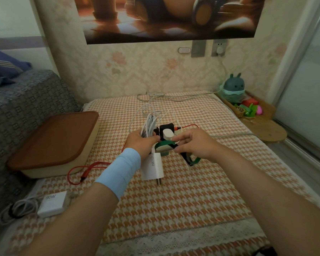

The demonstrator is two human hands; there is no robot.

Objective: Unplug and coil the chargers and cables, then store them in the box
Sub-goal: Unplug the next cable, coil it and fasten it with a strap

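My left hand (139, 143) grips a coiled white cable (148, 126), and its white GaN charger (152, 166) dangles below the hand with its prongs down. My right hand (194, 144) pinches a green and black strap (166, 144) that reaches toward the bundle. Behind the hands lies a power strip (177, 133) with a black plug (166, 127) and a white plug (168, 133) in it. A red cable (87, 168) runs across the mat. The cream box with a brown lid (57, 139) sits shut at the left. A white 90W charger (53, 203) with its coiled cable lies at the lower left.
Loose white cables (174, 97) trail back to a wall socket (219, 48). A grey sofa (22, 108) borders the left. A wooden tray (266, 106) with a bunny-shaped figure (234, 87) and toys stands at the right, by a glass door (307, 100).
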